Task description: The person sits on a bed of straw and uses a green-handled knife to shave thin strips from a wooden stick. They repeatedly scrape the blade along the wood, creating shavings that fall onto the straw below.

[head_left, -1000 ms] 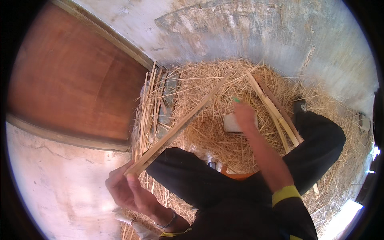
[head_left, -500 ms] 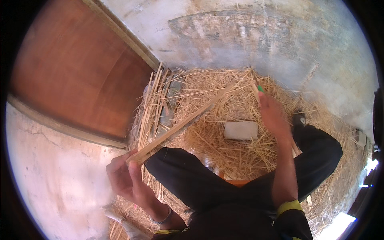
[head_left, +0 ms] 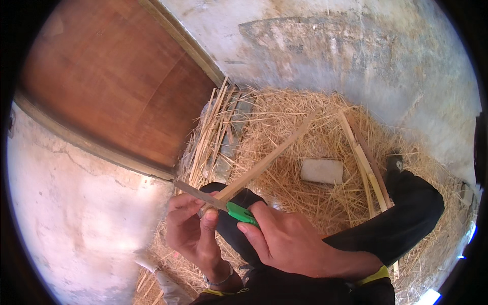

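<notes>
Hands meet low in the head view, over the person's dark-trousered knee. The left hand is closed around the near end of a long bamboo strip, thumb and fingers pinching it where it meets the blade; that end is buried in the grip and cannot be seen. The strip runs up and to the right across the straw, its far tip pale and thin against the litter. The right hand is clamped on a green-handled knife; most of the handle is hidden inside the fist, and only a short green stretch shows. The dark blade juts left, past the left hand's fingers, laid across the strip; whether its edge has bitten into the bamboo is hard to tell, probably just resting on it. Beyond lies a pale rectangular block on the straw, well apart from both hands. More split strips lie beside the right knee, partly covered by the leg. A bundle of thin slivers leans by the brown wooden door. Fisheye rim cuts off the wrists' sleeves.
</notes>
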`<act>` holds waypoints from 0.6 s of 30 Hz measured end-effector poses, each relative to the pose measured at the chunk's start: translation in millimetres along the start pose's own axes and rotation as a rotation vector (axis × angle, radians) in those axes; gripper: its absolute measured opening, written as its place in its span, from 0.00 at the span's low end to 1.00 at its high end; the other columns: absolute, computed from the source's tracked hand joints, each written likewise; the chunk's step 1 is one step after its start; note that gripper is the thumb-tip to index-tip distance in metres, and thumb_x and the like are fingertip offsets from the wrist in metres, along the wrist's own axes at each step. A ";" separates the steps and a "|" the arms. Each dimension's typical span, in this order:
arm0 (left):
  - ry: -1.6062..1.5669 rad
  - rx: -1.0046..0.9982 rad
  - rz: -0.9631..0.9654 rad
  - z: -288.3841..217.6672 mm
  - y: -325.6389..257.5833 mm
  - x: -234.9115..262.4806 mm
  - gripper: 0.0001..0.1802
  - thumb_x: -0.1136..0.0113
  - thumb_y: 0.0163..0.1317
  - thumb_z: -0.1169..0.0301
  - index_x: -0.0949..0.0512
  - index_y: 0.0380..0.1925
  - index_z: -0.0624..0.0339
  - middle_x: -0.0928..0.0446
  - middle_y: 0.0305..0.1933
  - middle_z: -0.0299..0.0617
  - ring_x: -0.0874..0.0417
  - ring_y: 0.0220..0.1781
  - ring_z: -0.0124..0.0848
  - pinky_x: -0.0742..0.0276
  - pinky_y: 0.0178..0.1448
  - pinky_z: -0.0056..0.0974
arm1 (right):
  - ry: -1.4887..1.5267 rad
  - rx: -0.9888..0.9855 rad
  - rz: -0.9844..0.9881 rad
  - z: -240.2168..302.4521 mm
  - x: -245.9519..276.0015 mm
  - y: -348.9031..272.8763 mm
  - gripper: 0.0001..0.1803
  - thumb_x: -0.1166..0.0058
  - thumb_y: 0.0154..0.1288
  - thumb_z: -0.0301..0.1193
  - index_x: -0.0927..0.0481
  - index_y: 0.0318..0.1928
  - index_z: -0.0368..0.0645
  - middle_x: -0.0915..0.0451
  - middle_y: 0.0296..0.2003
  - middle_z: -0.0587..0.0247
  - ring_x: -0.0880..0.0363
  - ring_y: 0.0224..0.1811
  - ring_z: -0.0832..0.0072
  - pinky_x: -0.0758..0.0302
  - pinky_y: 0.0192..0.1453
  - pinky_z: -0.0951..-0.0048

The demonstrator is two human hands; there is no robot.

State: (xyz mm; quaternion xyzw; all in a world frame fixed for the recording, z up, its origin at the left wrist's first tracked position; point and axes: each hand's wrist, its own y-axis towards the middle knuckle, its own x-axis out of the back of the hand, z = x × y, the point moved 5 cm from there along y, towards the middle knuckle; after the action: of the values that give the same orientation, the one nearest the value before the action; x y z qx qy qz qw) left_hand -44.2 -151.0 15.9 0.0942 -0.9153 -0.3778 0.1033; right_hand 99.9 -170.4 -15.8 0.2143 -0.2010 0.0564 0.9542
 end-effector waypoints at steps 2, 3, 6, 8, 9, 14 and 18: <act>0.003 -0.009 -0.003 2.7 0.1 -0.4 0.12 0.37 0.54 0.79 0.28 0.38 0.70 0.28 0.40 0.54 0.19 0.39 0.43 0.21 0.45 0.39 | -0.038 -0.049 -0.020 -6.3 -0.6 -0.4 0.15 0.55 0.70 0.38 0.36 0.31 0.38 0.27 0.17 0.52 0.26 0.13 0.56 0.30 0.14 0.61; 0.018 -0.012 0.005 1.6 0.2 -0.9 0.12 0.38 0.55 0.79 0.27 0.37 0.70 0.28 0.40 0.54 0.20 0.40 0.43 0.21 0.46 0.39 | -0.055 -0.069 -0.029 -8.2 -0.2 0.0 0.16 0.55 0.70 0.38 0.36 0.31 0.38 0.27 0.16 0.53 0.26 0.13 0.56 0.29 0.13 0.61; 0.040 -0.027 0.027 -1.9 1.1 -2.6 0.11 0.38 0.55 0.79 0.27 0.37 0.71 0.29 0.40 0.54 0.20 0.41 0.43 0.20 0.46 0.40 | -0.086 -0.094 0.002 -8.2 1.5 0.8 0.16 0.55 0.70 0.38 0.36 0.31 0.38 0.28 0.14 0.54 0.25 0.13 0.57 0.29 0.13 0.61; 0.022 -0.040 0.047 -1.9 1.4 -3.8 0.11 0.38 0.55 0.79 0.27 0.37 0.71 0.29 0.39 0.53 0.20 0.42 0.43 0.19 0.47 0.41 | -0.101 -0.082 -0.021 -11.3 1.2 0.0 0.16 0.55 0.70 0.39 0.36 0.31 0.39 0.28 0.14 0.55 0.25 0.13 0.57 0.29 0.13 0.61; 0.049 -0.043 0.062 -0.8 2.2 -5.7 0.11 0.38 0.55 0.79 0.27 0.37 0.71 0.29 0.40 0.53 0.20 0.42 0.42 0.20 0.47 0.41 | -0.110 -0.079 -0.028 -13.4 0.0 -0.4 0.16 0.55 0.70 0.39 0.35 0.31 0.39 0.28 0.14 0.55 0.25 0.13 0.58 0.29 0.13 0.61; 0.077 -0.020 0.066 9.4 5.4 -6.4 0.10 0.39 0.55 0.80 0.27 0.37 0.72 0.28 0.40 0.53 0.21 0.42 0.42 0.21 0.48 0.39 | -0.200 -0.066 -0.073 -27.4 -5.3 8.6 0.14 0.49 0.66 0.36 0.32 0.34 0.37 0.27 0.14 0.55 0.25 0.15 0.58 0.30 0.16 0.61; 0.073 -0.007 0.050 17.6 3.3 -3.2 0.10 0.40 0.56 0.81 0.27 0.37 0.72 0.28 0.41 0.53 0.21 0.42 0.40 0.22 0.47 0.37 | -0.229 -0.093 -0.081 -32.5 -13.7 8.0 0.14 0.48 0.65 0.36 0.31 0.34 0.37 0.26 0.15 0.54 0.24 0.16 0.57 0.30 0.17 0.60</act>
State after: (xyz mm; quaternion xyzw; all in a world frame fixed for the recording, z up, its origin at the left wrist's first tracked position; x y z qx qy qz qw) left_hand -46.0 -136.1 5.6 0.0844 -0.9116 -0.3747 0.1464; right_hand 97.5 -149.5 -45.1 0.1827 -0.3020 -0.0166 0.9355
